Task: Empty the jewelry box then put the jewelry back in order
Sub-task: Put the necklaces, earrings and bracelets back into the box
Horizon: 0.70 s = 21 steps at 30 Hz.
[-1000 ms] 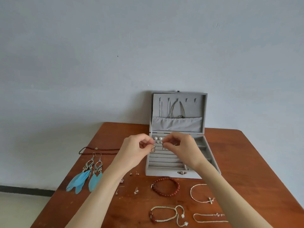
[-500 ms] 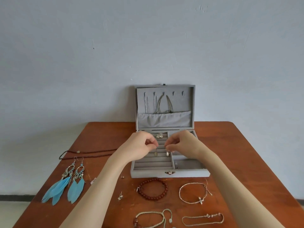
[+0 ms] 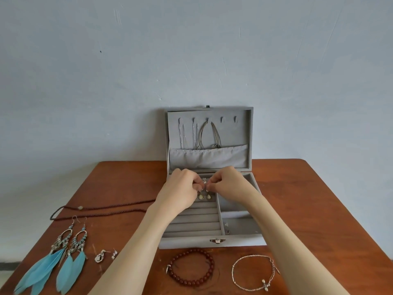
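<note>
Left hand (image 3: 180,191) and right hand (image 3: 228,184) each pinch a drop earring (image 3: 201,195), pendants pointing toward the jewelry box (image 3: 212,243) front, lengthwise across the slots

The left hand (image 3: 180,193) covers the near-left rows of the jewelry box (image 3: 212,241). The blue feather earrings (image 3: 51,262) run off the bottom edge. Something tiny in the box's right compartment can't be made out.

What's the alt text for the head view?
Left hand and right hand each pinch a small drop earring over the ring rolls of an open grey jewelry box. Feather earrings, a red bead bracelet and a silver bracelet lie on the wooden table.
</note>
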Available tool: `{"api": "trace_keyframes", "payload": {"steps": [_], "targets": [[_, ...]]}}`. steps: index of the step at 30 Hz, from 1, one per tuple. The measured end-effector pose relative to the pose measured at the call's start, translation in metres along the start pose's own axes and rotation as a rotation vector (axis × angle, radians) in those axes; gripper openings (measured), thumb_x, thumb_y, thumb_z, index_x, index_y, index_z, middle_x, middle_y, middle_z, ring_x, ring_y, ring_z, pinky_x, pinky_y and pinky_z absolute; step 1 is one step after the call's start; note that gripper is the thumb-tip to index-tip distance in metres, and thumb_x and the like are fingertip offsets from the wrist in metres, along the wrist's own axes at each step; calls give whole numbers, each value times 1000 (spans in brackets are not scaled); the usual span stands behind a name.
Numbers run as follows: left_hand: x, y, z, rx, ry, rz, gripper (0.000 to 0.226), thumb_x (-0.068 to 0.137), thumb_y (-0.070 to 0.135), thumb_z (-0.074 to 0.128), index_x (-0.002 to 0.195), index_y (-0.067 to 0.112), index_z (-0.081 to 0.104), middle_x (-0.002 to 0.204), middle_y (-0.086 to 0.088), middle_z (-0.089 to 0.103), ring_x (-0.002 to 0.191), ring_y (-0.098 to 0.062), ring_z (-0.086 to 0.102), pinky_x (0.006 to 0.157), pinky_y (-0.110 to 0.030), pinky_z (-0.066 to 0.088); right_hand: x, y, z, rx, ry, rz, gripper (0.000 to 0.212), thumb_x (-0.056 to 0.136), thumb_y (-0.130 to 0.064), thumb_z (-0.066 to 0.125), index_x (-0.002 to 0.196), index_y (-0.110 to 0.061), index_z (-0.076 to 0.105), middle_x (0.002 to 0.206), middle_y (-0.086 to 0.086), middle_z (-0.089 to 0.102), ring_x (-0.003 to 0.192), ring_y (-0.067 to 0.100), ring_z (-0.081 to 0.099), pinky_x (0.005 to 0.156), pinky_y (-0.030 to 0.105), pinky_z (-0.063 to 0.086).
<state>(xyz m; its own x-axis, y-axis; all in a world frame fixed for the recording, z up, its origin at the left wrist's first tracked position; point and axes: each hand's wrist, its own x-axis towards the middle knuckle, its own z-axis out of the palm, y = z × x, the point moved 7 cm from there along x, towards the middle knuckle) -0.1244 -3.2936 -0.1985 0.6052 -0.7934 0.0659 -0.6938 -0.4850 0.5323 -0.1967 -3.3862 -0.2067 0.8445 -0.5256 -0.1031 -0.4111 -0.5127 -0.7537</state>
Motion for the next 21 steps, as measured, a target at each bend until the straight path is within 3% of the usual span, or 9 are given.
{"api": "trace_keyframes", "payload": {"steps": [3,6,8,14,21], "targets": [[1,0,1,29,9,8,22,88,8,55,89,21,72,93,1,69,97,-20,56,79,-36,49,1,1,0,-11,10,2,11,82,-10,62,74,-12,70,53,-8,49,53,1,40,50,16,31],[2,0,0,49,28,11,20,89,10,55,91,21,71,83,4,64,94,-22,55,71,-28,42,2,3,-1,-8,23,0,26,82,-10,62,58,-20,62,49,-11,47,51,1,40,50,15,30],[1,-1,-1,51,47,4,19,89,11,54,93,19,70,88,1,66,96,-22,53,74,-30,44,3,3,-1,-15,33,4,30,82,-11,62,55,-21,58,50,-11,48,52,1,40,50,16,31],[-1,2,-3,56,62,-6,15,90,17,55,92,18,69,91,-5,67,94,-26,54,78,-36,45,0,-1,-2,-70,77,-19,10,82,-13,63,80,-11,72,90,5,71,81,14,58,69,24,42],[-1,1,-3,83,61,-12,14,91,20,56,93,17,69,95,-5,67,100,-24,52,81,-36,45,-2,-3,-4,-140,116,-24,11,82,-17,63,85,-12,73,89,6,71,81,17,59,70,25,44]]}}
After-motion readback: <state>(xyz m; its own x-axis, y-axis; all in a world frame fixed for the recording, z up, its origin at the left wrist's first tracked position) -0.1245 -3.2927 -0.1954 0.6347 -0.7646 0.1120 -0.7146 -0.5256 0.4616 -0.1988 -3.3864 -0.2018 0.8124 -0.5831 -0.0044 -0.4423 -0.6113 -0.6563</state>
